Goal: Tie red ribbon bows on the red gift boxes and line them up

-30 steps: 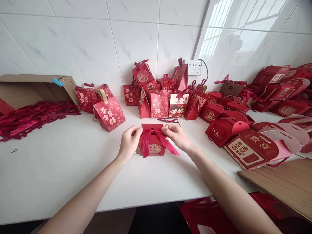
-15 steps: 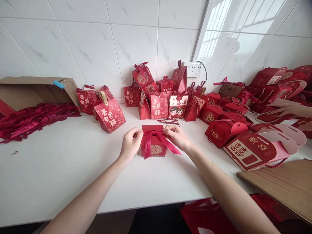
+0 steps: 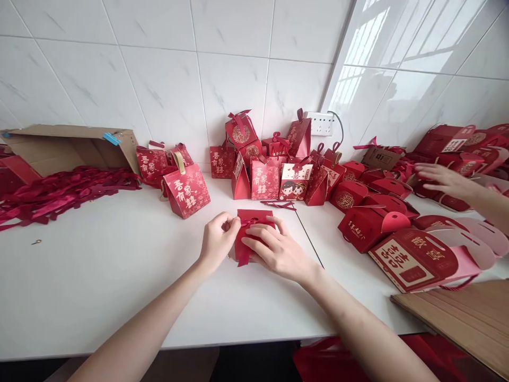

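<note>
A small red gift box [image 3: 253,218] with a dark red ribbon [image 3: 242,254] stands on the white table [image 3: 99,276] in front of me. My left hand [image 3: 218,241] is closed in a pinch on the ribbon at the box's left side. My right hand [image 3: 274,250] lies over the front of the box with fingers curled across it, pressing on the ribbon and hiding most of the box face.
Several finished red gift boxes [image 3: 264,164] cluster against the tiled wall. A heap of red ribbons [image 3: 59,191] spills from a cardboard box [image 3: 59,143] at left. Flat unfolded red boxes [image 3: 413,254] lie at right, where another person's hand [image 3: 445,180] reaches. A brown board [image 3: 469,318] sits front right.
My right hand has moved from pulling the ribbon end out to the right onto the front of the box. Another person's hand has reached further in at right. The view shifted slightly.
</note>
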Tool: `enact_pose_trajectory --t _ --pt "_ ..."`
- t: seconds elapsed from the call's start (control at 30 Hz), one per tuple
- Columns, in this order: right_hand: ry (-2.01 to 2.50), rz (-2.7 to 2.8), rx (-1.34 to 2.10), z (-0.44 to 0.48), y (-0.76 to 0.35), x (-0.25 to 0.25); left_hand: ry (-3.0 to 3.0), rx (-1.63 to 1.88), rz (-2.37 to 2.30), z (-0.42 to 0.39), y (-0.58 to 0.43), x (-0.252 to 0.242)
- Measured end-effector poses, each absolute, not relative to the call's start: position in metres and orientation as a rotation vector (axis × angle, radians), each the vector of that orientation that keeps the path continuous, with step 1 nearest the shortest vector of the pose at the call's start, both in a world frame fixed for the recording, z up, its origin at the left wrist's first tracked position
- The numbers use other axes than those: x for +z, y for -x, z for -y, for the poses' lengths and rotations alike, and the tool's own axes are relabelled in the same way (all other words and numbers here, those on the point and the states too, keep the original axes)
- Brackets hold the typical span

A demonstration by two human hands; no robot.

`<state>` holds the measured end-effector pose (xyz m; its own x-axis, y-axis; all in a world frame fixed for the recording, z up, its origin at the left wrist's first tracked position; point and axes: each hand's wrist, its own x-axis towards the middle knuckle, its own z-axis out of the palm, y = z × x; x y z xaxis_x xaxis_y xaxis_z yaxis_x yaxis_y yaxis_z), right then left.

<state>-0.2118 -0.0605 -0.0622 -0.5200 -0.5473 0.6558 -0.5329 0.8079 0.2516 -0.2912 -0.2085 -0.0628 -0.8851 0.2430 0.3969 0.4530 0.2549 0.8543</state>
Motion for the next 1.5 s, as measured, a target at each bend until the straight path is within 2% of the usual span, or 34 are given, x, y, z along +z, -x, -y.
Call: enact_pose_trajectory --t 0.23,0.4,0.57,0.67,0.77,0.9,1.07,1.2,1.33,1.5 --pt "-0.697 2.074 0.15 0.076 0.202 -0.065 0.672 -1.635 2.255 0.205 0.283 -0.066" --pt "-0.666 2.113 0.155 0.084 0.203 -0.071 0.688 -1.603 2.246 0.204 0.284 -0.067" --pt "-0.96 2.094 0.132 0.079 0.205 -0.069 0.688 -1.64 2.235 0.204 0.283 -0.066" --pt "-1.12 1.984 0.36 0.07 0.203 -0.063 0.67 -1.641 2.251 0.205 0.282 -0.066" --pt "-0.86 1.994 0.702 0.049 0.205 -0.053 0.657 -1.701 2.286 0.206 0.283 -0.066" --pt "-0.413 2.381 0.918 0.015 0.215 -0.048 0.66 -1.768 2.294 0.206 0.285 -0.067" --pt "-0.418 2.724 1.159 0.003 0.226 -0.062 0.633 -1.828 2.315 0.208 0.29 -0.064" --pt "-0.483 2.531 0.959 0.012 0.229 -0.065 0.662 -1.687 2.128 0.211 0.291 -0.056" --pt "-0.473 2.276 0.609 0.024 0.224 -0.056 0.769 -1.316 1.737 0.209 0.272 -0.04" --pt "-0.413 2.017 0.595 0.04 0.197 -0.042 1.026 -1.03 1.451 0.204 0.221 -0.023"
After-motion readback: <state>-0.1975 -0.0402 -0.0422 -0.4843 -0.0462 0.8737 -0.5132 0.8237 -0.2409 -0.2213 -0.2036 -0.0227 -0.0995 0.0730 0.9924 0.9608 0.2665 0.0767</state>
